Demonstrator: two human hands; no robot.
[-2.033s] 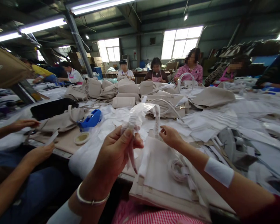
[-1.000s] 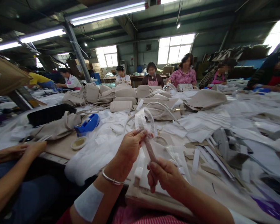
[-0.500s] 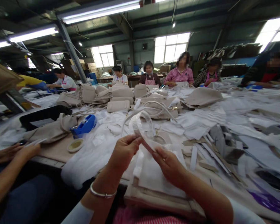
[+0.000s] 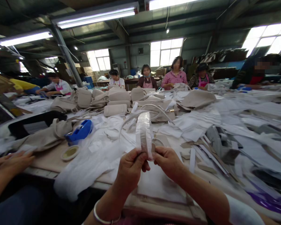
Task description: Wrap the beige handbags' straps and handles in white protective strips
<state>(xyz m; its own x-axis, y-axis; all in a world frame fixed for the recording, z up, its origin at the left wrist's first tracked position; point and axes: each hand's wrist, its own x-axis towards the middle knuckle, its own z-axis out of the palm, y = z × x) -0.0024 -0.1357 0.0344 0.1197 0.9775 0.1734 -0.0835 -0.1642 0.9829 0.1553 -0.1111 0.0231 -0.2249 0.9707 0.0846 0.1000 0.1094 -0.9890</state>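
A beige bag strap point(image 4: 144, 136) wrapped in clear plastic film arches up in a loop between my two hands. My left hand point(image 4: 132, 167) pinches the strap at the loop's lower left, fingers closed. On the other side my right hand point(image 4: 167, 161) grips the strap's lower right end between thumb and fingers. Below them, at the table's near edge, lies a beige bag point(image 4: 161, 207) with a white sheet point(image 4: 160, 187) on top. Part of the strap's lower end is hidden by my fingers.
A blue tape dispenser point(image 4: 79, 132) and a tape roll point(image 4: 70, 153) lie to the left; a grey dispenser point(image 4: 222, 142) stands right. Beige bags point(image 4: 117, 109) are heaped across the table. A co-worker's hands point(image 4: 12, 164) are at far left, and several people sit opposite.
My hands have moved slightly lower and closer together, and the wrapped strap now stands upright as a loop facing me. The view has shifted a little. The co-worker's hands at left moved down.
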